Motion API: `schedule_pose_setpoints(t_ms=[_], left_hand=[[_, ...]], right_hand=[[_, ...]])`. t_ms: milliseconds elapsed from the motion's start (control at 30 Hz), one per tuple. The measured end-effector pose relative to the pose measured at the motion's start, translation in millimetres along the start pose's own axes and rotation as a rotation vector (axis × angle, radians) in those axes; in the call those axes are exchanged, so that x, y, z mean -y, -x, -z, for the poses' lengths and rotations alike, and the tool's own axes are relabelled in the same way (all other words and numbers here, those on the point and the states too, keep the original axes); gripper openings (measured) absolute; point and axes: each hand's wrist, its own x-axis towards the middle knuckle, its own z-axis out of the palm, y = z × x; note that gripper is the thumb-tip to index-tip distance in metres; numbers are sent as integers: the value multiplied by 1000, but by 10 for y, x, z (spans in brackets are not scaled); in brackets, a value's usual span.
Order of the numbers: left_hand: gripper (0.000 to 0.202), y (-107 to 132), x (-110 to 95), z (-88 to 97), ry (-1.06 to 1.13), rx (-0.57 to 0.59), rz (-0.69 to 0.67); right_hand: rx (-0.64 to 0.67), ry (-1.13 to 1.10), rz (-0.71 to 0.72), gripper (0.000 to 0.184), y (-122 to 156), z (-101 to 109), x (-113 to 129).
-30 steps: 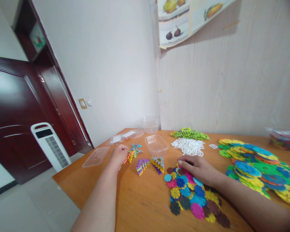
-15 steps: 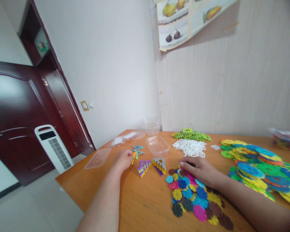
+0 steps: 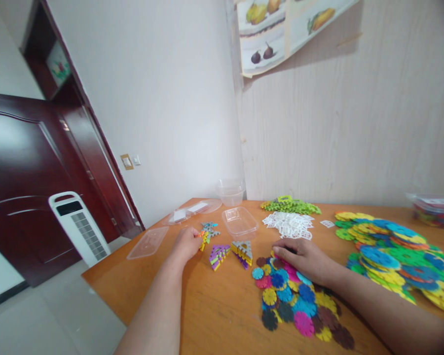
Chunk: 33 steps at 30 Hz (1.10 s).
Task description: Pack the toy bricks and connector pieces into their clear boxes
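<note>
My left hand [image 3: 186,245] is at the left part of the table, its fingertips pinched on small orange and yellow plastic pieces [image 3: 204,240]. Just behind those lie grey and blue pieces [image 3: 210,229]. To the right stand a purple and lime triangular stack [image 3: 219,256] and a grey and yellow triangular stack [image 3: 243,251] of notched pieces. My right hand [image 3: 299,254] lies palm down with fingers stretched over the upper edge of a pile of small notched discs [image 3: 284,296], in pink, blue, yellow, brown and black. What is under its palm is hidden.
A clear plastic box [image 3: 240,223] and a round clear tub [image 3: 231,193] stand behind, with clear lids [image 3: 148,243] at left. Green pieces [image 3: 292,206], white pieces [image 3: 287,226] and large coloured discs [image 3: 403,256] are heaped at back and right. A filled box [image 3: 434,212] stands far right.
The whole view has shifted slightly left. More yellow shows at the left fingertips, where the pieces sit a little differently. The right hand rests in the same place on the discs.
</note>
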Motion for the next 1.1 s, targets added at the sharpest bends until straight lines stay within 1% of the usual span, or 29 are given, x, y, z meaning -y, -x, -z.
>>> schedule_pose_setpoints(t_ms=[67, 167, 267, 367, 467, 567, 667, 767, 933, 1100], left_hand=[[6, 31, -52, 28, 40, -21, -25], [13, 136, -203, 90, 187, -31, -112], [18, 277, -384, 157, 334, 64, -199], [18, 380, -494, 183, 356, 213, -210], [19, 415, -507, 155, 332, 337, -229], [23, 420, -487, 118, 296, 383, -272], [28, 429, -490, 108, 301, 402, -279], [32, 442, -513, 120, 307, 412, -245], [26, 446, -528, 143, 269, 414, -236], [19, 449, -506, 144, 250, 439, -229]], right_hand=[[-2, 4, -1, 41, 1, -2, -9], [-12, 15, 6, 41, 0, -1, -13], [-10, 6, 4, 41, 0, 5, -6], [-5, -7, -2, 41, 3, 11, 2], [-7, -7, -6, 41, 8, 13, 7], [-10, -3, -4, 41, 10, 13, 7], [-9, -3, -3, 42, 6, 14, 8], [-4, 0, -7, 44, -1, 14, 12], [-12, 1, -11, 44, -8, 13, 7], [1, -1, -10, 45, -6, 12, -6]])
